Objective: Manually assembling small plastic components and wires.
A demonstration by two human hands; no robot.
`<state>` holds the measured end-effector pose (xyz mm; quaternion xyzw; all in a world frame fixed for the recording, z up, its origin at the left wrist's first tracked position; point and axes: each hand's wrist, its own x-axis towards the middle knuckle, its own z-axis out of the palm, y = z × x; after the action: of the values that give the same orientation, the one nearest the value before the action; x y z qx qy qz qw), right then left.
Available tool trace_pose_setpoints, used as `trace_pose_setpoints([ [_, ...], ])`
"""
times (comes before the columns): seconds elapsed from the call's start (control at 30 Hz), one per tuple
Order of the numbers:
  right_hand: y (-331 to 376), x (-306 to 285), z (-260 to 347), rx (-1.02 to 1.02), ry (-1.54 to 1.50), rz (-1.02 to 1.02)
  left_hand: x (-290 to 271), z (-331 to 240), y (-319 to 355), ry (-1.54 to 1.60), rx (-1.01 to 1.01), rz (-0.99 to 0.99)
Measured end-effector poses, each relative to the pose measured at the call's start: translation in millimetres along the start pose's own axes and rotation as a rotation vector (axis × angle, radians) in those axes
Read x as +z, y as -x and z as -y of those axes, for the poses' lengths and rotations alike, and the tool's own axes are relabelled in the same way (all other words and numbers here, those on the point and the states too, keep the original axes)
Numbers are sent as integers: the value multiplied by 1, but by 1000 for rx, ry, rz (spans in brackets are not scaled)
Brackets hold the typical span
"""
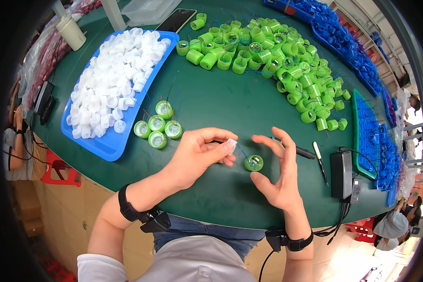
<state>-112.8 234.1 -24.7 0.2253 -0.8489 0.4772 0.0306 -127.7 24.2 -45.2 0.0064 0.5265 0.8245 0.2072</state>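
Observation:
Between the thumb and fingers of my left hand [192, 155] is a small translucent white cap [231, 146]. Just right of it, a green plastic cup [254, 163] with a small part inside stands on the green table, a blue wire rising from it toward the cap. My right hand [281, 181] is open around the cup's right side, thumb close to its rim and fingers spread; whether the thumb touches it I cannot tell. Left of my left hand, several green cups [157, 123] with whitish insides and thin wires stand grouped together.
A blue tray [109, 149] heaped with white caps [113, 80] lies at left. Many wired green cups [291, 75] are piled at the back. To the right are a pen [320, 162], a black tool [305, 153], a black power adapter [341, 175] and a green-rimmed tray [357, 122] of blue parts.

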Motion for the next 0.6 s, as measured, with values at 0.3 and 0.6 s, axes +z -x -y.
trace_pose_setpoints([
  [0.3, 13, 3, -16, 18, 73, -45, -1, 0, -1, -8, -18, 20],
  [0.6, -9, 5, -17, 15, 14, 48, -2, 0, -1, -1, -25, 35],
])
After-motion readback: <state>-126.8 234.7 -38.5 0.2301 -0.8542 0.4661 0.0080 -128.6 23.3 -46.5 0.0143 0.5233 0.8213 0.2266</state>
